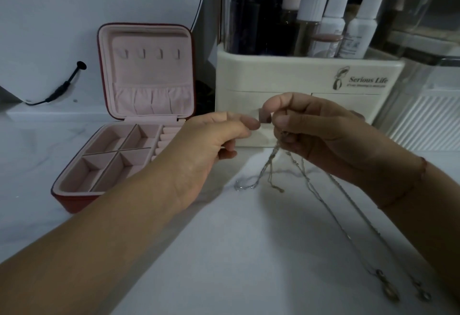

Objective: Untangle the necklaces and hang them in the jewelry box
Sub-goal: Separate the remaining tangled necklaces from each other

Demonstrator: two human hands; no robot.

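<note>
Necklaces hang in a twisted bunch from the right hand, which pinches them up high above the surface. Long thin chains run down from the bunch and lie on the surface toward the person, with two small pendants at the near end. A little silver loop rests on the surface under the hands. The left hand is right beside the right one, almost touching it. Its thumb and finger are pressed together, but I cannot tell if a chain is between them. The untangling looks under way and not done, because the chains are twisted together near the top. The jewelry box stands open to the left, near the hands. The four hooks in its pink lid are bare, so no necklace has been hung yet. All the hanging is left to do. The surface is white and smooth. Behind the hands is a white box with bottles in it, and a black cord lies far left.
</note>
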